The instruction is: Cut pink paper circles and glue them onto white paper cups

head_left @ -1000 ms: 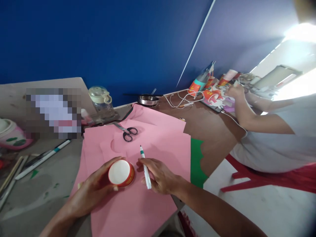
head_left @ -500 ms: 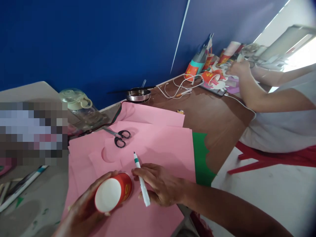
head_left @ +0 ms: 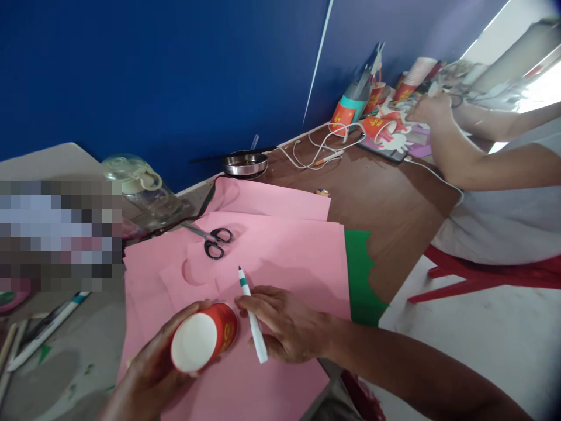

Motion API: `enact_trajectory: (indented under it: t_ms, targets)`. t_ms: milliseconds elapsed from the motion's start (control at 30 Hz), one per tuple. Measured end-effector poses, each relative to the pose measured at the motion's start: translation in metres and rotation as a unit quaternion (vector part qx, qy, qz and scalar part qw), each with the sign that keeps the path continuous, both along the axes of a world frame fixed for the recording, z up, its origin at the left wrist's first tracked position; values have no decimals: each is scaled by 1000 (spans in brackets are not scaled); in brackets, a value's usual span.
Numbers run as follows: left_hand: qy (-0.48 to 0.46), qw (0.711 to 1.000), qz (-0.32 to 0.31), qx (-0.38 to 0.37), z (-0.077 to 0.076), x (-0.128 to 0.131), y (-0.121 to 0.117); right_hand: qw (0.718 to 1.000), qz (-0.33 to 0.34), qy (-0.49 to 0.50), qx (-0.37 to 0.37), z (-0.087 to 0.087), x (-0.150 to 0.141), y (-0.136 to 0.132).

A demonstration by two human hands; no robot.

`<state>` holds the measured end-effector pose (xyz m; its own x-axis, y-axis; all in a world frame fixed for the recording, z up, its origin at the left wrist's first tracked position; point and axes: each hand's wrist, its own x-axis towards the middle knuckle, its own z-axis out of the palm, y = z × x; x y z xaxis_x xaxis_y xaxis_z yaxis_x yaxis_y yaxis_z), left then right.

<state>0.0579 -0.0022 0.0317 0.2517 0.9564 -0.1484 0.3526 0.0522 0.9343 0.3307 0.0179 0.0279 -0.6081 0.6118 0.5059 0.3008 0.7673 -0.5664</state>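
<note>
Tilted in my left hand (head_left: 153, 356) is a red paper cup (head_left: 225, 327), its white open mouth turned up toward me. My fingers wrap round its left side and underneath. To the right of the cup, my right hand (head_left: 284, 324) grips a white marker (head_left: 253, 324) with a teal band; its dark tip is bare and points away from me, apart from the cup. Both hands are over pink paper sheets (head_left: 280, 251), one with a curved cut-out. Black-handled scissors (head_left: 214, 241) lie on the sheets beyond my hands.
A steel dish (head_left: 245, 165), a clear jug (head_left: 144, 184) and a white cable (head_left: 324, 143) lie along the blue wall. Green paper (head_left: 362, 280) shows under the pink. At right, another person's hands (head_left: 432, 111) work near paper cups (head_left: 412, 82). Another marker (head_left: 48, 333) lies at left.
The view has shifted slightly. My hands keep the same hold on the cup and the marker, with hardly any movement. The other person's hands stay near the cups.
</note>
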Motion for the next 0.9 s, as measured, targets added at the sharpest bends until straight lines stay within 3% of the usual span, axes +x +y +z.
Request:
enact_trajectory:
  t_ms: [133, 367, 733, 900]
  targets:
    - [-26, 998, -62, -22, 8, 4, 2, 1000, 9, 25, -11, -2, 1, -3]
    - [-107, 985, -110, -74, 13, 8, 10, 999, 16, 22, -40, -3, 2, -6]
    - [-179, 975, -117, -60, 16, 15, 9, 997, -5, -8, -75, -6, 2, -12]
    - [-191, 973, -118, -48, 15, 16, 8, 998, -17, -7, -56, -7, 1, -14]
